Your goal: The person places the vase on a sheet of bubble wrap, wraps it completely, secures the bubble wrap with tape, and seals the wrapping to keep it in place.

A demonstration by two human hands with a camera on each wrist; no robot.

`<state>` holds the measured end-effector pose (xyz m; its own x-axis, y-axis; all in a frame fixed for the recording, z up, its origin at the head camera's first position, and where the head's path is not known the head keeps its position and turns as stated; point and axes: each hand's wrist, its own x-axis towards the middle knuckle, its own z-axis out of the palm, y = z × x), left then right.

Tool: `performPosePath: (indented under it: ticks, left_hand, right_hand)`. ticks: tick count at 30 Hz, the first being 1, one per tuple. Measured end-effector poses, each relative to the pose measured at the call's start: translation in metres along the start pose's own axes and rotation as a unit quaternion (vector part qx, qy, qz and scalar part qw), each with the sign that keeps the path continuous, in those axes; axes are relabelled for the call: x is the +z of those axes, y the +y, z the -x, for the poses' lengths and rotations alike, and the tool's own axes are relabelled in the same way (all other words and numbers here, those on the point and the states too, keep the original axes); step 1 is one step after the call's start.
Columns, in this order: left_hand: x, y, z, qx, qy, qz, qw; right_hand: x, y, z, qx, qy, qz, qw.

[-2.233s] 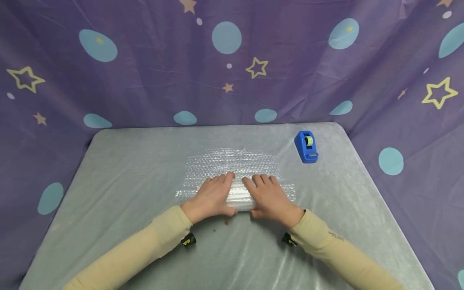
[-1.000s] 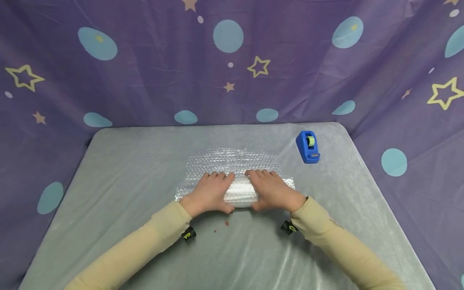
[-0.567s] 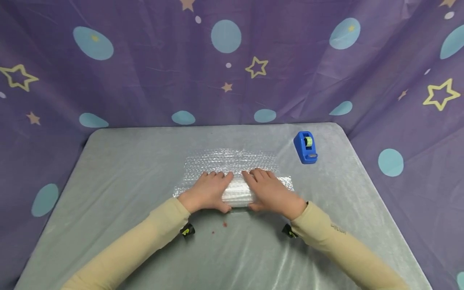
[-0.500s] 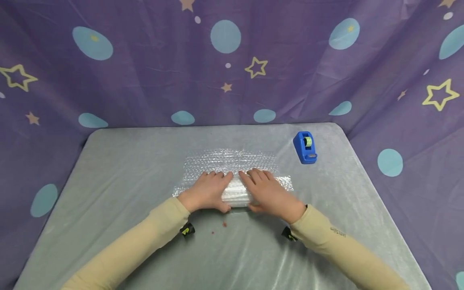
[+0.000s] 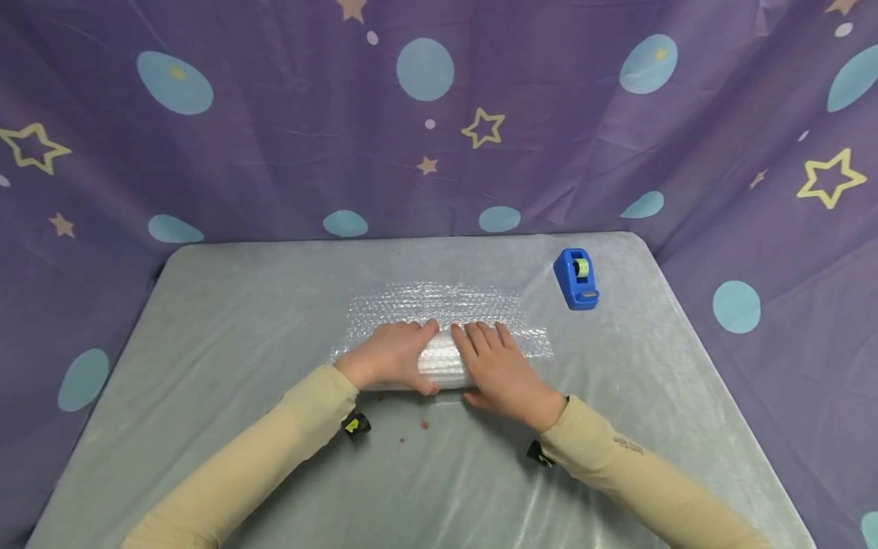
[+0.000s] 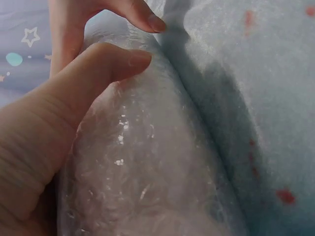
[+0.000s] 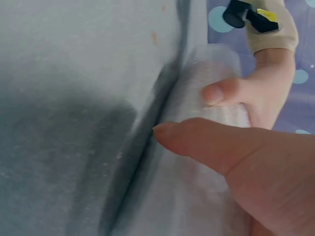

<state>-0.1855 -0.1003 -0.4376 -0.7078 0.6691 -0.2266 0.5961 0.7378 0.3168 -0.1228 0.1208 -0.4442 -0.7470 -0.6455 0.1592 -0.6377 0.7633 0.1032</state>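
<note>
A roll of clear bubble wrap [image 5: 443,364] lies across the middle of the table, and a flat sheet of the same wrap [image 5: 432,301] spreads out behind it. My left hand [image 5: 392,354] grips the roll's left part, thumb on the near side and fingers over the far side. My right hand [image 5: 504,374] spans the right part, fingers laid over the top and thumb [image 7: 197,135] at the near edge. In the left wrist view, the wrapped roll [image 6: 147,162] looks whitish; what is inside cannot be made out.
A blue tape dispenser [image 5: 576,280] stands at the back right of the grey cloth-covered table [image 5: 240,305]. Small red spots [image 5: 424,425] mark the cloth in front of the roll. A purple patterned curtain [image 5: 288,152] surrounds the table's back and sides.
Both hands have shifted on the roll. My right hand has turned, its fingers lying more forward over the roll, and its wrist has come inward. The roll stays in nearly the same place.
</note>
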Motion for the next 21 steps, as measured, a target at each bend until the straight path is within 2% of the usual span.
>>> performPosePath:
  ticks: [14, 17, 21]
  left_hand:
    - [0.000, -0.004, 0.007, -0.021, 0.029, 0.032, 0.9988]
    - [0.000, -0.006, 0.006, -0.022, 0.038, 0.018, 0.9989]
    - [0.001, -0.007, 0.007, -0.021, 0.066, -0.010, 0.9976]
  right_hand:
    - [0.014, 0.004, -0.008, 0.013, 0.023, -0.015, 0.9995]
    - [0.014, 0.007, -0.009, 0.013, 0.018, -0.020, 0.9995]
    - [0.013, 0.010, -0.011, 0.015, 0.007, -0.014, 0.9998]
